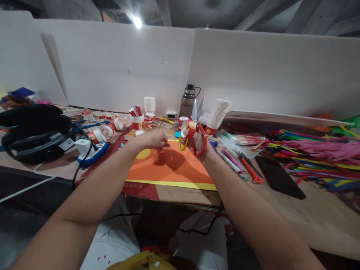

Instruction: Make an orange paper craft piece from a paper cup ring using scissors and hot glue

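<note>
My right hand (199,144) is closed around a pair of scissors (203,140) with red and yellow handles. Their blades stand apart and point up. A small red piece with a gold pattern, looking like part of a paper cup (192,128), shows at the same fingers; how it is held is unclear. To the left, my left hand (157,139) hovers over an orange sheet (180,170), its fingers bent but apart, with nothing visible in them. Under the orange sheet lies a yellow sheet (197,185), and a yellow disc (143,153) rests near my left wrist.
Stacked paper cups (218,114) and a water bottle (187,103) stand at the back. Markers (232,161), a black phone (279,176) and coloured pipe cleaners (317,150) lie right. Cut cups (98,135), a power strip (94,154) and a black bag (39,135) sit left.
</note>
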`<act>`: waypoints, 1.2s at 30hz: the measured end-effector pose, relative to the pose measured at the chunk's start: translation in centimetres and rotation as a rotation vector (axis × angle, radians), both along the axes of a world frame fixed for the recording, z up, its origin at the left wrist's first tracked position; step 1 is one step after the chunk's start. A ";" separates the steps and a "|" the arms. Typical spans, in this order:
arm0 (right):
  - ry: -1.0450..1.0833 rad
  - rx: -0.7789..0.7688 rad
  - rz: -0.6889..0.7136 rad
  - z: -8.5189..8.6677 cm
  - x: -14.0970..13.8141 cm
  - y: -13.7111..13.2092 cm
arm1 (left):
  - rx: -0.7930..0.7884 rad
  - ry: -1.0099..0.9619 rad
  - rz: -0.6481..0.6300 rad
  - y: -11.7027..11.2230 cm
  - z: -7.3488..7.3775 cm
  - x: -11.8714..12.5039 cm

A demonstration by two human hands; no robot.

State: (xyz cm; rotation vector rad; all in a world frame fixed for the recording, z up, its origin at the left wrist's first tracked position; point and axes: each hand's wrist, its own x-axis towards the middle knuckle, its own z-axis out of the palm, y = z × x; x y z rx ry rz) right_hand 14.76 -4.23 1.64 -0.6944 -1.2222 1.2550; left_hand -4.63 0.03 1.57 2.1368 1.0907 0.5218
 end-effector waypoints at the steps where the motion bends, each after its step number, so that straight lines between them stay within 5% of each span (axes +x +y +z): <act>1: -0.004 0.002 0.001 -0.1 0.0 0.1 | -0.118 -0.042 -0.017 -0.4 0.5 -0.1; 5: -0.026 0.005 -0.024 -0.4 0.1 0.4 | -0.204 -0.187 -0.083 -0.7 1.7 -0.8; 12: 0.034 -0.074 -0.076 -0.5 0.3 0.7 | 0.181 0.114 0.013 0.0 0.6 -0.7; 16: 0.001 -0.074 -0.082 -0.7 0.3 0.9 | 0.119 0.388 -0.111 -1.8 1.9 0.1; 19: -0.019 -0.068 -0.116 -1.0 0.2 1.0 | -0.033 0.406 -0.169 -2.3 2.6 0.1; 24: -0.053 -0.075 -0.120 -1.3 0.1 1.0 | 0.273 0.450 -0.010 -0.4 1.3 -0.4; 30: -0.137 0.013 -0.289 -1.3 0.5 1.5 | 0.248 0.130 0.222 0.9 -0.1 0.2; 36: -0.227 0.023 -0.375 -1.6 1.3 2.2 | 0.270 0.483 0.085 1.3 -1.2 -0.4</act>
